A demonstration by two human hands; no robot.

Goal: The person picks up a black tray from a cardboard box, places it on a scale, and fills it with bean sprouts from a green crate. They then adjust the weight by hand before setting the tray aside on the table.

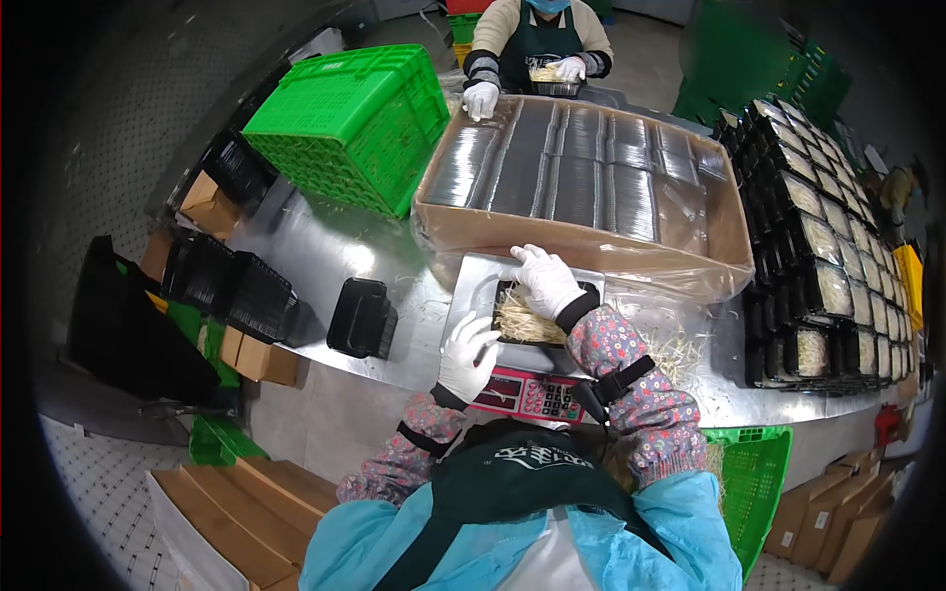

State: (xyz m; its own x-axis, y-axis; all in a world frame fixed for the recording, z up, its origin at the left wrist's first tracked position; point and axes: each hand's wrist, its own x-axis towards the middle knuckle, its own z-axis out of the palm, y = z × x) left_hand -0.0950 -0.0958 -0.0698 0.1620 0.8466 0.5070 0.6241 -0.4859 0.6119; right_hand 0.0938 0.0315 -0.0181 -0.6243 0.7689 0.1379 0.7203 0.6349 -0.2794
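Observation:
A black plastic tray [505,294] of thin, pale, sprout-like stalks [527,323] sits on the metal plate of a scale [463,313]. My right hand [548,282], in a white glove, lies over the tray's far side with its fingers stretched out, hiding part of the tray. At the near left corner of the scale plate, my gloved left hand [467,361] has its fingers apart and holds nothing. Below the tray is the scale's red panel [522,394] with keys and a display.
A lined carton [601,246] of stacked clear lids stands behind the scale. Filled trays [823,246] are piled at right, with loose stalks [675,353] nearby. Left are empty black trays [361,317] and a green crate [355,123]. A gloved co-worker [537,44] holds a tray opposite.

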